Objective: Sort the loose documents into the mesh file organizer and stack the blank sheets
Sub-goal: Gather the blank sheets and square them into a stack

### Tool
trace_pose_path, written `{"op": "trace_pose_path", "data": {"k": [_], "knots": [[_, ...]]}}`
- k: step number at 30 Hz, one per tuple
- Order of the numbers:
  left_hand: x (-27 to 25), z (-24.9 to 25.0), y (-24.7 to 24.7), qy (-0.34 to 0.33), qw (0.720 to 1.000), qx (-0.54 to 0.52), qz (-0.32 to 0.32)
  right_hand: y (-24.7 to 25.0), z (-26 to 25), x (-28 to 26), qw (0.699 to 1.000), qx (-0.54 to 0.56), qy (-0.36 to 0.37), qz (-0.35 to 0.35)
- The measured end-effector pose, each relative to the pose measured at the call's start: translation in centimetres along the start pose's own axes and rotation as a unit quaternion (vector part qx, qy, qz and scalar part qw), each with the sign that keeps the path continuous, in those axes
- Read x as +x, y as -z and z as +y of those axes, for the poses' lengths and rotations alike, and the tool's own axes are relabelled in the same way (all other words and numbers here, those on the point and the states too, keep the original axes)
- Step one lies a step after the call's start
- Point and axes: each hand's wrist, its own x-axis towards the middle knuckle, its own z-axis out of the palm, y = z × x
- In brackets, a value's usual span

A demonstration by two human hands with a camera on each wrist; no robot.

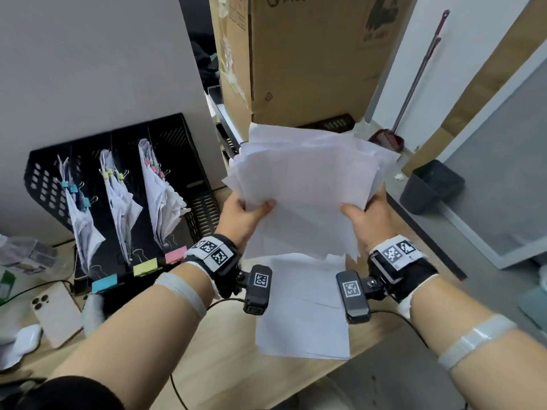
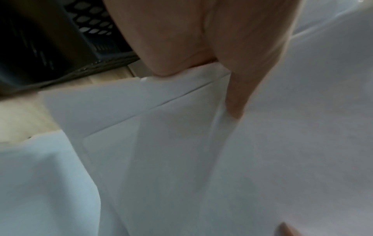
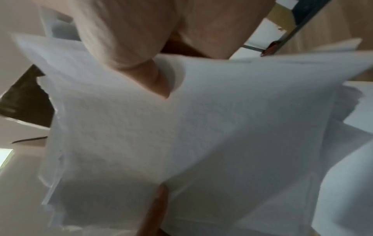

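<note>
- Both hands, left [image 1: 247, 213] and right [image 1: 365, 216], gripped an uneven sheaf [image 1: 307, 184] above the surface [image 1: 213, 359].
- More sheets [image 1: 305, 315] lay beneath.
- The organizer [image 1: 118, 202] held clipped documents; squaring and stacking seemingly remained.

organizer [image 1: 124, 184] left on desk [image 1: 225, 365] | sheets [image 1: 307, 179] right | box [image 1: 307, 54] behind

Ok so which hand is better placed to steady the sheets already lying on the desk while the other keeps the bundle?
Probably the right hand. The sheets on the desk lie below the held bundle of sheets, slightly toward its side. Both hands grip the bundle, so the left hand would hold alone.
</note>
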Motion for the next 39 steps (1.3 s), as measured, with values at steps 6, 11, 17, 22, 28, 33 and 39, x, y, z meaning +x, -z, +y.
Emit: {"op": "trace_pose_path", "data": {"k": [6, 11, 17, 22, 28, 33, 39], "knots": [[-1.8, -5.1, -2.1, 0.102, 0.993, 0.063, -0.013, -0.9, 7.1, -1.5, 0.99, -0.001, -0.139, 0.027], [-0.9, -4.6, -2.5, 0.083, 0.989, 0.118, -0.012, 0.2, 7.3, -0.5, 0.99, -0.057, -0.127, -0.037], [1.0, -3.5, -2.6, 0.165, 0.972, 0.157, -0.052, 1.8, 7.1, 1.8, 0.973, -0.147, -0.137, -0.109], [0.7, -7.9, -3.3, 0.238, 0.891, 0.37, -0.114, 0.7, 12.6, 1.5, 0.914, -0.19, -0.323, -0.154], [0.7, -11.8, -4.8, 0.237, 0.871, 0.416, -0.115, 0.5, 15.4, 1.3, 0.914, -0.195, -0.324, -0.146], [0.9, -12.5, -4.9, 0.249, 0.888, 0.377, -0.085, 0.0, 16.6, 1.7, 0.926, -0.215, -0.288, -0.119], [1.0, -11.7, -4.7, 0.24, 0.894, 0.369, -0.08, -0.3, 15.5, 2.2, 0.937, -0.227, -0.244, -0.109]]}}
